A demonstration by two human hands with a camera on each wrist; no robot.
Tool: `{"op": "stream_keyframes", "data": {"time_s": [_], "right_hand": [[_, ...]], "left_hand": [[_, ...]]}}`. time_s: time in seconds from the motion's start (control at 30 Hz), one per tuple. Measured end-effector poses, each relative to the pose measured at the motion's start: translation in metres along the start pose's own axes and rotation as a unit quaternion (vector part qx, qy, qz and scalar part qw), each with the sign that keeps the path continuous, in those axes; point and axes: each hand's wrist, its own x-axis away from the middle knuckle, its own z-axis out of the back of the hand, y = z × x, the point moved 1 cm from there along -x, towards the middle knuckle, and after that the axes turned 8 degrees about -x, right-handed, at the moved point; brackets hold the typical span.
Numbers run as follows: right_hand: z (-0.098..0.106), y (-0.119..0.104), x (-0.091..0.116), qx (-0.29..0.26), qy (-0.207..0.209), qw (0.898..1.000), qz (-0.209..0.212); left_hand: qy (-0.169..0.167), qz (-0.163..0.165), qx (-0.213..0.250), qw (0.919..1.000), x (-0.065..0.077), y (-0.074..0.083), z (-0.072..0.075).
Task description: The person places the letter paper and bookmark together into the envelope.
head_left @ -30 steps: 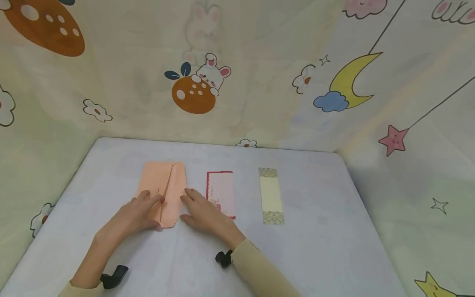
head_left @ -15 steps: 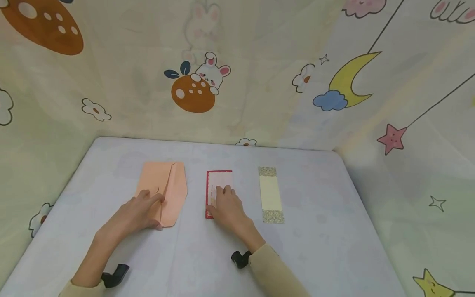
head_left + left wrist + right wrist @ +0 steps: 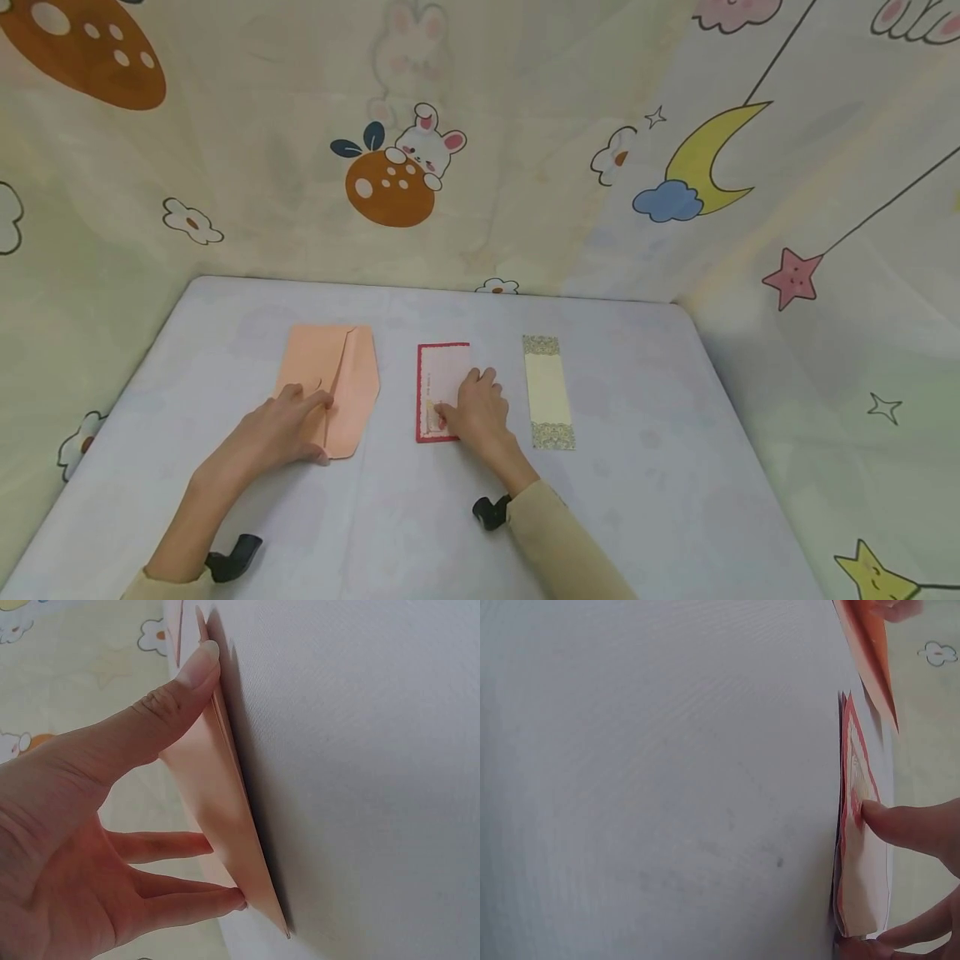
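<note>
head view: red-edged card (image 3: 441, 375) lies partly under right grip (image 3: 481, 412).

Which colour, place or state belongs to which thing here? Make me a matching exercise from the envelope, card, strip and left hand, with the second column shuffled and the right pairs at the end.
Column one
1. Envelope
2. Card
3. Strip
4. Left hand

Column two, as the head view shows it
A. Pale yellow, patterned at both ends
B. Resting on peach paper
C. Peach, leftmost of the three paper pieces
D. Pale pink with red edging, middle of the three paper pieces

Right pairs: 1-C, 2-D, 3-A, 4-B
</note>
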Motion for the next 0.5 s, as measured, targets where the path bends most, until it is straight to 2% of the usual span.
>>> {"op": "stream_keyframes", "data": {"time_s": [0.27,0.5], "right_hand": [[-0.001,0.008,-0.005,-0.069,0.000,0.998,-0.014],[0.002,0.021,-0.008,-0.152,0.013,0.988,0.000]], "left_hand": [[0.002,0.000,-0.003,1.0000,0.000,0.001,0.001],[-0.004,0.004,0.002,1.0000,0.000,0.002,0.002]]}}
